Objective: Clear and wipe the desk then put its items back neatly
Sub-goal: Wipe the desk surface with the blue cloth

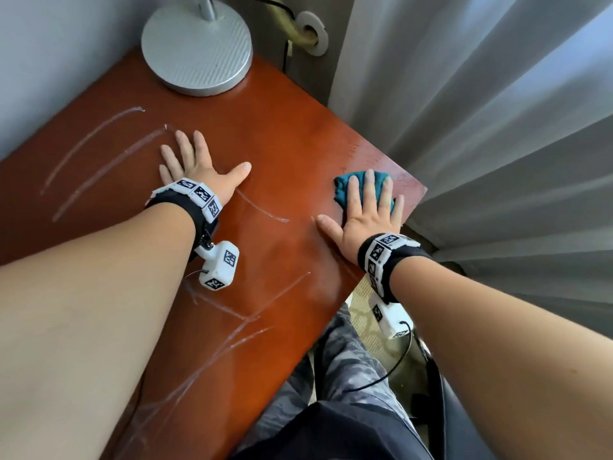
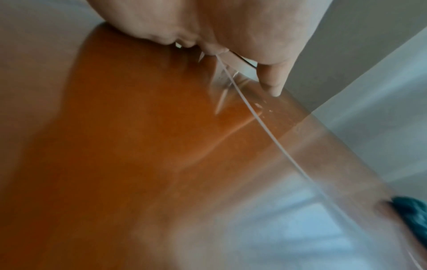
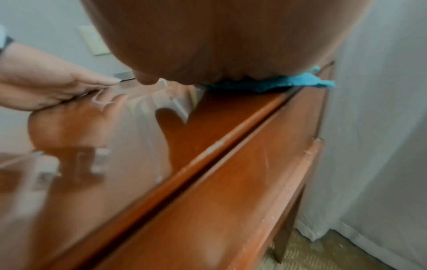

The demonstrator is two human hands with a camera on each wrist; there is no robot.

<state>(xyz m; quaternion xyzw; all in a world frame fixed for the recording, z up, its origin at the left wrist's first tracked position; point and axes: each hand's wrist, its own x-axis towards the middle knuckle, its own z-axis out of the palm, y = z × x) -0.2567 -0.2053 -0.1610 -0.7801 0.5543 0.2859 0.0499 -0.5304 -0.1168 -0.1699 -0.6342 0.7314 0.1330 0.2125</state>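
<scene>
While left hand (image 1: 195,162) lies flat on desk (image 1: 282,127), right hand (image 1: 365,214) flat, pressing teal cloth (image 1: 345,187)

— Left hand (image 1: 199,167)?
— Flat, palm down, fingers straight and spread, thumb out to the side.
— Right hand (image 1: 363,215)?
— Also flat, palm down, fingers straight. Both forearms reach forward, banded at the wrists.
</scene>
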